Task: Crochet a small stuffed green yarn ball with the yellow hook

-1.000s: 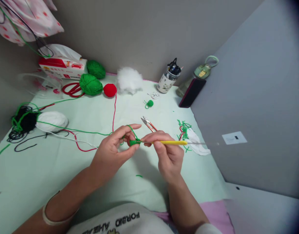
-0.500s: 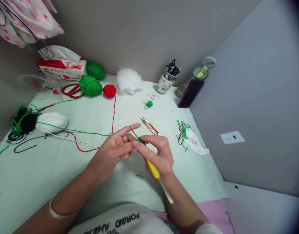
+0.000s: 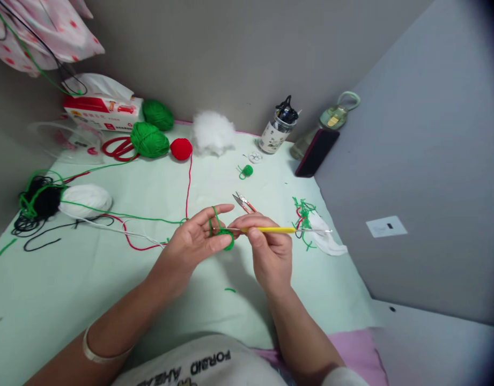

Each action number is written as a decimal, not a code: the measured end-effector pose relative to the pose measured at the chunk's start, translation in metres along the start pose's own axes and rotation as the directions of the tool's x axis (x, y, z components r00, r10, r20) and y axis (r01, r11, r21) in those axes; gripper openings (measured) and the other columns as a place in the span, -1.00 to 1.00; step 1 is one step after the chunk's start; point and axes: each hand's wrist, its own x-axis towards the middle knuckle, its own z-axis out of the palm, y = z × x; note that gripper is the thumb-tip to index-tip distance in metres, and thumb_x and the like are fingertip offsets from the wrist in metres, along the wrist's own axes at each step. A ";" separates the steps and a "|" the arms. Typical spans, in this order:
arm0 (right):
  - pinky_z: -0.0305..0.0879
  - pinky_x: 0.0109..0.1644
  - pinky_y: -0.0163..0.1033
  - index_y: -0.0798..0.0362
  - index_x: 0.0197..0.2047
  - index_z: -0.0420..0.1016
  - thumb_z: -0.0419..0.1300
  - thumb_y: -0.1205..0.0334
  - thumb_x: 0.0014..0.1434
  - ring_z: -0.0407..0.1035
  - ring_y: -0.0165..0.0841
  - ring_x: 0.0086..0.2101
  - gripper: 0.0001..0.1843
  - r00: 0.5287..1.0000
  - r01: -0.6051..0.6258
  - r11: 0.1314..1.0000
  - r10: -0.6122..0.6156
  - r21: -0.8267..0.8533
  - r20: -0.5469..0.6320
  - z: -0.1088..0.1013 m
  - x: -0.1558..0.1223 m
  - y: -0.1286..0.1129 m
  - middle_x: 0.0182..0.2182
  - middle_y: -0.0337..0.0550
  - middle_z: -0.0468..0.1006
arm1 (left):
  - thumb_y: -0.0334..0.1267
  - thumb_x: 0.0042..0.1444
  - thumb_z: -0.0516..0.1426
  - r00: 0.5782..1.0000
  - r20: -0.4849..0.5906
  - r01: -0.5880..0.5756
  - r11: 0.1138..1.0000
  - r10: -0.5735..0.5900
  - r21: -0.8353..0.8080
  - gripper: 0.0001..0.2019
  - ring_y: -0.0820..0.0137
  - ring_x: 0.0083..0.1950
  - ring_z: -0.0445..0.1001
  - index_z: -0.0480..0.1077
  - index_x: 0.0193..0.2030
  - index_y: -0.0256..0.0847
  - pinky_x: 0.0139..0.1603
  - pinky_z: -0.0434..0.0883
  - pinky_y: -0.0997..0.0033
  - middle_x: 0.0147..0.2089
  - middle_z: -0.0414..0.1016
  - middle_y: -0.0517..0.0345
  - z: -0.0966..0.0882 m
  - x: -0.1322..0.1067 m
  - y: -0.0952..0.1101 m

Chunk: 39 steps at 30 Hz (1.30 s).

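Observation:
Between thumb and fingers my left hand pinches a small green crochet piece, with green yarn looped over its raised index finger. My right hand is closed round the yellow handle of a crochet hook. The hook lies level, its thin metal end meeting the green piece and its other metal end pointing right. Just beyond my right hand lie thread snips, partly covered by the fingers. A little green crocheted ball with a loose tail sits farther back.
At the back stand green yarn balls, a red ball, white stuffing, a jar and a phone. White yarn and a black tangle lie left; yarn scraps lie right.
My right hand has turned the crochet hook from slanting down toward me to lying level. The green piece now shows below the left fingertips. My left hand has barely moved.

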 end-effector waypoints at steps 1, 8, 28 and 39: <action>0.46 -0.17 -0.17 -0.06 -0.14 0.68 0.20 0.21 0.36 0.49 -0.32 -0.25 -0.82 1.000 -0.014 1.000 0.014 0.010 -0.007 0.000 -0.001 0.000 -0.28 -0.14 0.61 | -0.23 0.17 0.30 1.000 0.002 0.007 1.000 -0.007 -0.020 -0.50 0.34 0.01 0.43 0.41 0.26 0.03 0.06 0.31 0.38 -0.13 0.49 0.18 0.002 0.000 0.000; 0.40 -0.27 -0.25 0.01 -0.27 0.65 0.22 0.15 0.34 0.43 -0.41 -0.41 -0.79 0.985 -0.144 0.965 0.161 0.219 -0.063 -0.010 0.007 -0.007 -0.41 -0.21 0.54 | -0.24 0.14 0.23 0.976 0.205 0.117 0.966 -0.069 -0.232 -0.54 0.49 -0.36 0.24 0.51 0.20 -0.17 -0.38 0.30 0.52 -0.32 0.35 0.20 -0.002 0.002 0.005; 0.36 -0.24 -0.25 -0.03 -0.22 0.61 0.16 0.13 0.39 0.44 -0.40 -0.37 -0.78 0.982 -0.182 0.963 0.189 0.199 -0.017 -0.006 0.005 -0.006 -0.36 -0.20 0.63 | -0.25 0.09 0.37 0.999 0.007 -0.032 0.999 0.032 0.000 -0.53 0.47 -0.18 0.41 0.51 0.16 0.08 -0.08 0.39 0.48 -0.24 0.39 0.26 -0.001 -0.001 0.001; 0.42 -0.21 -0.17 -0.02 -0.17 0.58 0.12 0.15 0.42 0.53 -0.32 -0.33 -0.78 0.998 -0.065 0.997 0.065 0.047 0.011 -0.010 0.001 -0.013 -0.33 -0.16 0.65 | -0.27 0.11 0.36 0.998 -0.034 -0.046 0.993 0.050 0.109 -0.53 0.45 -0.17 0.40 0.50 0.18 0.06 -0.03 0.37 0.46 -0.24 0.38 0.25 -0.004 -0.004 0.003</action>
